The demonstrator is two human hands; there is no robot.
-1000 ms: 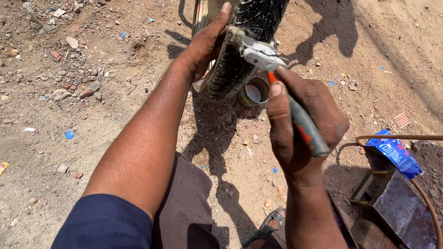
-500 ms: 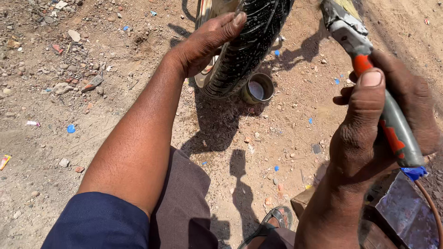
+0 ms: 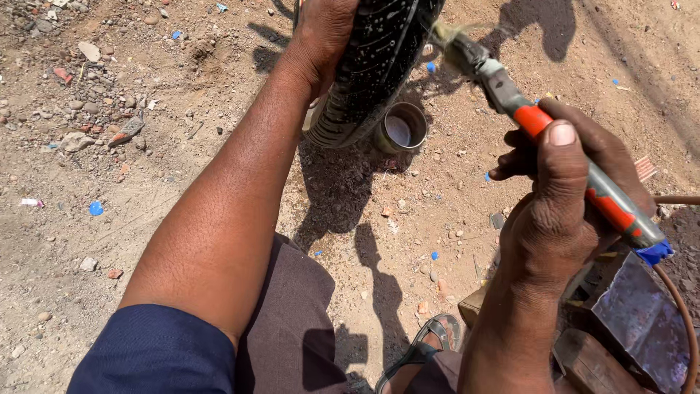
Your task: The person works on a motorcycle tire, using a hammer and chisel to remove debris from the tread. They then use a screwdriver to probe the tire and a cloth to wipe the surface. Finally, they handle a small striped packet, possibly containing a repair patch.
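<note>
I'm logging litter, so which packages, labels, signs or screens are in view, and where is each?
Open grey round tin: on dirt beside the tyre in the left hand, near the right hand's tool.
Wrapper scrap: far left ground, small, white and pink.
No signs, screens.

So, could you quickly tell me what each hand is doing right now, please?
Left hand: closed over the top of the black tyre.
Right hand: shut around the red-and-grey handle of the pliers-like tool.
</note>
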